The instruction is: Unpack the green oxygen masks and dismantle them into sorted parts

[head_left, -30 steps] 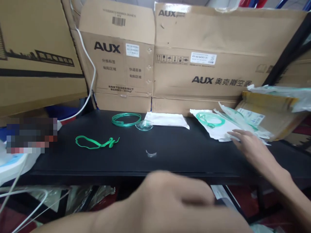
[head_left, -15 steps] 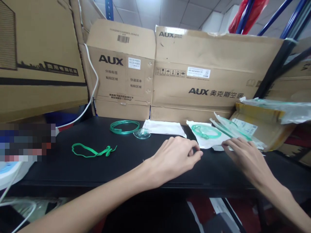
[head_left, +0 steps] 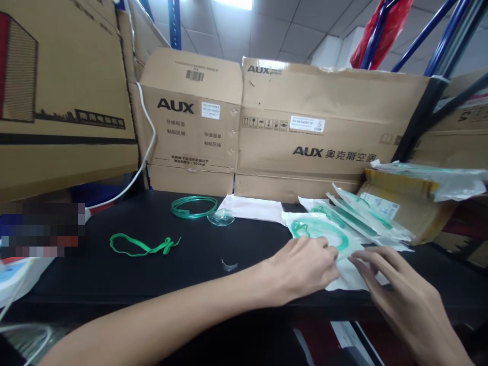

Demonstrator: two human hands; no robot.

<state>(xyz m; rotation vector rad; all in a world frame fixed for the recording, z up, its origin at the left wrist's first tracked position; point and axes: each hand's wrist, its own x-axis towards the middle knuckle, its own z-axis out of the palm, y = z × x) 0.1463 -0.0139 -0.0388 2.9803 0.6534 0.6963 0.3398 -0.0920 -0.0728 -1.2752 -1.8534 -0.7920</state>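
Head view: since the earlier frame the front packet [head_left: 345,273], white-backed with a ring of green tubing [head_left: 344,242] inside, has shifted toward the table's near edge, away from the packet stack [head_left: 362,217], and the left hand [head_left: 301,267] has come across to it. Left hand: fingers curled at the packet's near-left side, touching it; whether it is pinched cannot be told. Right hand [head_left: 406,279]: fingers and thumb bent at the packet's right side, tips close together; a firm hold cannot be confirmed. Packet stack: several, overlapping, against a taped carton [head_left: 417,203] at right. White packet [head_left: 254,208]: one, lying flat at the rear. Clear mask [head_left: 221,217]: one, just before its left end. Coil of green tubing [head_left: 185,209]: one, left of the mask. Green strap [head_left: 131,250]: one, looped, farther left. Clear curved strip [head_left: 229,266]: one, small, mid-table. Black table [head_left: 183,279]: bearing all the above. AUX cartons [head_left: 328,104]: upright along the back.
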